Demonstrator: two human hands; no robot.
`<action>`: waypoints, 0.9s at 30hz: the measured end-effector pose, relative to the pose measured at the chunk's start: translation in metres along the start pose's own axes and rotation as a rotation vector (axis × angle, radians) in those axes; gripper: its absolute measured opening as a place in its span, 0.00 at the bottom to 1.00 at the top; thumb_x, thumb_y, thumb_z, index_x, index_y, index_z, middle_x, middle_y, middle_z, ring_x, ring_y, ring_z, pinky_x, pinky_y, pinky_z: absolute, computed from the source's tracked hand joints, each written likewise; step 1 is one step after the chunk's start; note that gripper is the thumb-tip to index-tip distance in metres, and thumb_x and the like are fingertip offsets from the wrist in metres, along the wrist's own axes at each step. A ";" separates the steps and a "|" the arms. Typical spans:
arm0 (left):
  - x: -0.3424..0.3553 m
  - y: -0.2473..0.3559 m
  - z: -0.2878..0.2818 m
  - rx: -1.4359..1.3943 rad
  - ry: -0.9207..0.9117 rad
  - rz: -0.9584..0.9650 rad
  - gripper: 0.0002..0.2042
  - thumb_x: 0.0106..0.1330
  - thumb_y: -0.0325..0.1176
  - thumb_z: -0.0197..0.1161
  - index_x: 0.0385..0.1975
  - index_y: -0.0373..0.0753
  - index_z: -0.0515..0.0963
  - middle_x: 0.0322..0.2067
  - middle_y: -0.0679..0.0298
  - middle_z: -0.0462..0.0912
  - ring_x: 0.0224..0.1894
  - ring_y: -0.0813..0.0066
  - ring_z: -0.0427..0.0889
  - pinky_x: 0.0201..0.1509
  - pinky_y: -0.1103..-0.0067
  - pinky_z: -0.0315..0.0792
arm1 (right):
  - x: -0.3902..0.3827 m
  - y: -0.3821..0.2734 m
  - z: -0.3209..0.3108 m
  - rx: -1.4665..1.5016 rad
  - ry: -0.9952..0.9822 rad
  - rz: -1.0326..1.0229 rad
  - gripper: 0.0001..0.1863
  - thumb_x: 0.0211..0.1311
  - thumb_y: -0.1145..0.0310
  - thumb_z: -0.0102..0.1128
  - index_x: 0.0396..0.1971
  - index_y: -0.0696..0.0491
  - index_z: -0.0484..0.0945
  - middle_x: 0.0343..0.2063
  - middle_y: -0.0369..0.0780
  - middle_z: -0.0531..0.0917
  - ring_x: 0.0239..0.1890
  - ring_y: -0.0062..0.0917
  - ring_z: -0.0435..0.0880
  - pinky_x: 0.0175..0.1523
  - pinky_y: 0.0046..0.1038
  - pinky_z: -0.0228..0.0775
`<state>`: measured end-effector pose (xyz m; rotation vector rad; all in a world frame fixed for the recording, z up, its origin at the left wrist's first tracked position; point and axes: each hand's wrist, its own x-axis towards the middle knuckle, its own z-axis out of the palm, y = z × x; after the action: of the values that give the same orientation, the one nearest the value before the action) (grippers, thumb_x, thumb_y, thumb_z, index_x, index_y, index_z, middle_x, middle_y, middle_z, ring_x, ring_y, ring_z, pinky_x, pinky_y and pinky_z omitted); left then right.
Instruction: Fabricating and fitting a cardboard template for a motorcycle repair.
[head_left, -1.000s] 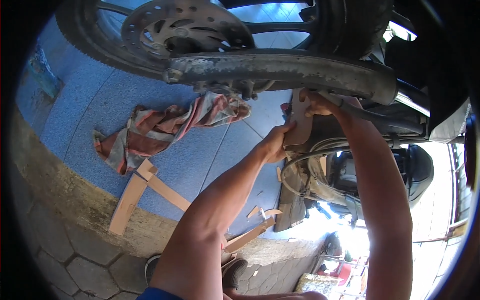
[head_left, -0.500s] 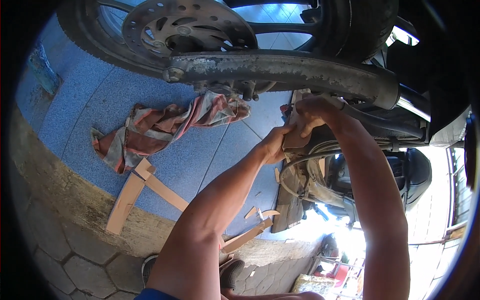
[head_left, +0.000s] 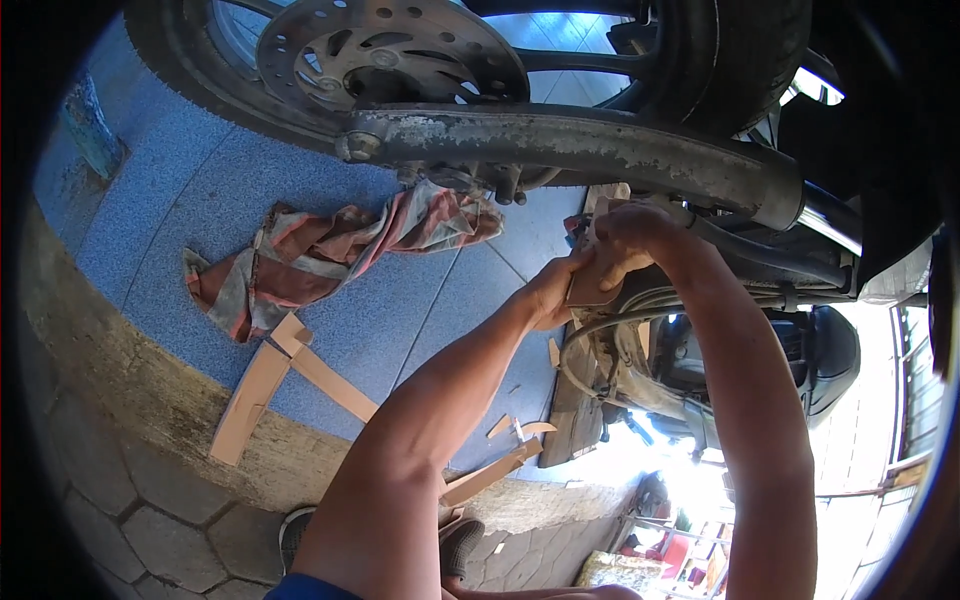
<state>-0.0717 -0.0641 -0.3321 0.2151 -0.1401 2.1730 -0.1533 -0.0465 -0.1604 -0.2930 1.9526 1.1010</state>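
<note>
Both my hands are together beside the motorcycle's lower fork, closed on a small piece of brown cardboard (head_left: 592,292). My left hand (head_left: 548,292) pinches its left side. From above and the right, my right hand (head_left: 632,236) wraps over its upper part, fingers bent. The cardboard's upper end is partly covered by the right hand. Just left of the fingers a small red and blue thing (head_left: 574,230) shows, too small to name. Behind and below the hands runs a worn wooden plank (head_left: 572,425), with a loop of cable (head_left: 568,345) close by.
Overhead are the motorcycle's front wheel with a brake disc (head_left: 300,60) and a scuffed fork leg (head_left: 560,140). A crumpled striped cloth (head_left: 330,250) lies on blue tiles. Cut cardboard strips (head_left: 245,405) and scraps (head_left: 495,470) lie near the step's edge.
The view has shifted slightly. My right hand has edged a little downward over the cardboard; the left stays almost in place.
</note>
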 end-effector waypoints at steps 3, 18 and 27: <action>0.003 -0.001 -0.001 0.034 0.024 0.004 0.24 0.76 0.49 0.39 0.60 0.36 0.64 0.51 0.56 0.78 0.51 0.70 0.81 0.58 0.73 0.77 | -0.003 0.006 0.004 0.025 0.028 -0.027 0.39 0.27 0.44 0.78 0.44 0.50 0.80 0.40 0.44 0.83 0.47 0.41 0.81 0.55 0.38 0.69; 0.001 0.002 0.003 -0.012 0.056 -0.034 0.23 0.75 0.50 0.43 0.55 0.37 0.70 0.43 0.61 0.82 0.43 0.72 0.83 0.53 0.73 0.76 | -0.086 -0.008 -0.023 0.357 0.523 0.262 0.16 0.63 0.58 0.60 0.49 0.47 0.78 0.47 0.44 0.81 0.51 0.37 0.80 0.56 0.39 0.70; 0.001 0.002 -0.008 -0.032 -0.033 -0.029 0.23 0.75 0.51 0.43 0.55 0.38 0.72 0.43 0.61 0.83 0.44 0.73 0.83 0.50 0.76 0.78 | -0.163 -0.109 0.014 0.530 1.028 0.203 0.12 0.58 0.73 0.63 0.42 0.56 0.79 0.38 0.47 0.82 0.44 0.41 0.80 0.49 0.40 0.72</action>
<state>-0.0746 -0.0633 -0.3402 0.2335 -0.1900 2.1379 0.0144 -0.1306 -0.1029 -0.4177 3.1484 0.5001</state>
